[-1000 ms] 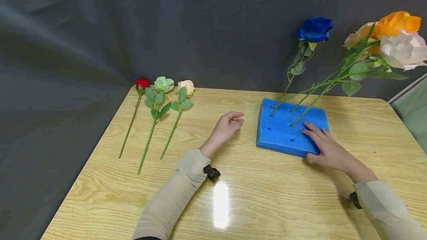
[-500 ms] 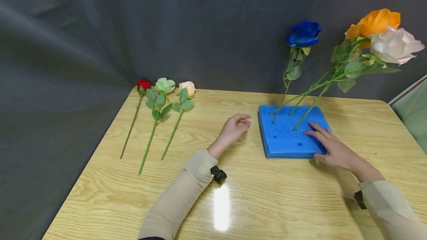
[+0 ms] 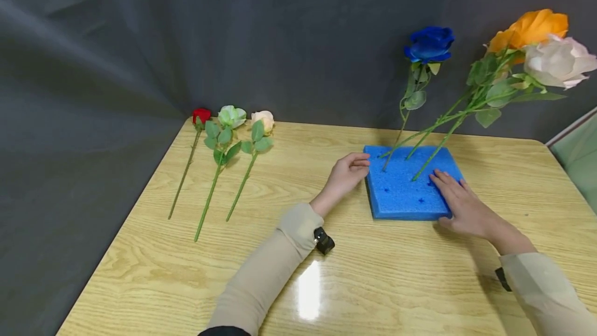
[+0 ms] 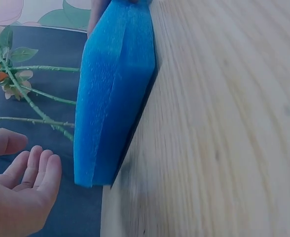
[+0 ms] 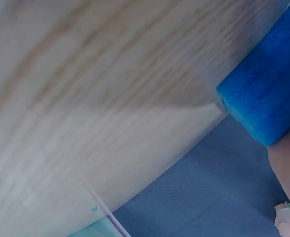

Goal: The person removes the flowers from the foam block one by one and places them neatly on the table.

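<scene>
A blue foam block (image 3: pixel 401 201) holds several upright or leaning stems in its top, among them a blue rose (image 3: pixel 429 44), an orange flower (image 3: pixel 531 30) and a white flower (image 3: pixel 557 61). The right hand (image 3: pixel 466 209) rests on the block's right side, fingers extended over the top and thumb by the front edge. At the block's left edge is the left hand (image 3: pixel 345 175), its fingers loosely bent. The left wrist view shows that hand (image 4: pixel 24 192) beside the foam (image 4: pixel 110 98), a gap between them and nothing held.
On the left of the wooden table (image 3: pixel 373 274) lie a red rose (image 3: pixel 201 115), a pale green rose (image 3: pixel 231 116) and a peach rose (image 3: pixel 263 121). A dark cloth (image 3: pixel 298 40) hangs behind. Small holes show in the foam's top.
The left hand has moved right, up to the block's left edge. Under the right hand, the block has turned slightly, and the inserted flowers have shifted with it.
</scene>
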`<state>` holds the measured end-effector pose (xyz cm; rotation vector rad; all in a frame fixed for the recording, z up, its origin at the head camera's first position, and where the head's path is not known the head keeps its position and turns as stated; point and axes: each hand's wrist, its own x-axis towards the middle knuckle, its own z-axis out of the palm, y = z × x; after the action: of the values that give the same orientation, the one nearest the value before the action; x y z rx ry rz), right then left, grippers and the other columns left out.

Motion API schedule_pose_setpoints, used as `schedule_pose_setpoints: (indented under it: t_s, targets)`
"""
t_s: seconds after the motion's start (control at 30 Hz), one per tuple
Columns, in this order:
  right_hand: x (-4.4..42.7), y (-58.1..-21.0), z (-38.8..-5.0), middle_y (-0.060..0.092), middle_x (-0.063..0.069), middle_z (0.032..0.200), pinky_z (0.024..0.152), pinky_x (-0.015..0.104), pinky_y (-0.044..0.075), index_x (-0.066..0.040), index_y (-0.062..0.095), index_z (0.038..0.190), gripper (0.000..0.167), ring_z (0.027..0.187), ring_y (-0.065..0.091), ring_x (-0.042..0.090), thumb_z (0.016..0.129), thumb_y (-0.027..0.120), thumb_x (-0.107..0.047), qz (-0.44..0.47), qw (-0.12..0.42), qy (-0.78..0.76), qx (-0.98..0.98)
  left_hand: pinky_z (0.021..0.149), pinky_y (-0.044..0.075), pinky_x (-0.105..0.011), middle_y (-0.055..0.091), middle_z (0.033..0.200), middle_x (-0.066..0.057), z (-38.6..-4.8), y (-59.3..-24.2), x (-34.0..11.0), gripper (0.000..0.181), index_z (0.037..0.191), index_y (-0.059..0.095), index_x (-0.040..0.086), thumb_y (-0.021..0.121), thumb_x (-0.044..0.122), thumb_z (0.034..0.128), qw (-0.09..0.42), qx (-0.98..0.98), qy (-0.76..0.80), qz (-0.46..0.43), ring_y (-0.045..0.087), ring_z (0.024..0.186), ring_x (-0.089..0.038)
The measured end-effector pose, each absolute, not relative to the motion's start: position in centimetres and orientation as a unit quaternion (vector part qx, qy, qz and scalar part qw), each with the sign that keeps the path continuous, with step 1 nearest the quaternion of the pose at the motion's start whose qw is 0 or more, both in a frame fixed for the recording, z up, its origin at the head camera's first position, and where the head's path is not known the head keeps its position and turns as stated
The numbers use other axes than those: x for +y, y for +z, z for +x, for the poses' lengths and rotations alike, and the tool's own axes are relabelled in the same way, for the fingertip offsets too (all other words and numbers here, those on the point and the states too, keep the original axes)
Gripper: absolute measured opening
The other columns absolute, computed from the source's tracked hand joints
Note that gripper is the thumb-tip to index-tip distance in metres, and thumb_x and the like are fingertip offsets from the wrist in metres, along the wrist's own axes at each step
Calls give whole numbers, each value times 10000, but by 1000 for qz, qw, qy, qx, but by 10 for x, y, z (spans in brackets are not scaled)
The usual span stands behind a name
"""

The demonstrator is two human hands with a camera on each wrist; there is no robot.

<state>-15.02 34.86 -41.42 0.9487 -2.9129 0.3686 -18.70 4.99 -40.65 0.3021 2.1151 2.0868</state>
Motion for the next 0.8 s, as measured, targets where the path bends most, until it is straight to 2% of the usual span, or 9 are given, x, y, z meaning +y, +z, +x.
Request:
schedule_pose_setpoints:
  t_s: [0.13,0.6,0.8]
  targets:
    - [349,-415,-149,115,255,1579,1206,376,-179,14,90,1522,1036,1506,-79,251,691,697,-107,303,24,84,-949,957,515,-234,599,1281,-182,-187,-406,58,374,1321,536,2,513,27,949,78,704,698,102,582,1200,-280]
    - [347,-416,-148,91,250,1587,1200,353,-193,4,71,1527,1057,1502,-104,235,702,721,-106,306,29,77,-948,970,490,-183,578,1329,-171,-188,-409,82,406,1331,522,-6,516,-27,926,54,694,708,117,559,1234,-271]
    - [346,-416,-147,80,236,1593,1196,335,-200,-5,68,1530,1056,1502,-110,223,705,721,-107,306,31,77,-948,1002,473,-191,517,1416,-113,-188,-410,88,451,1381,481,32,518,-21,934,70,693,709,111,512,1294,-239]
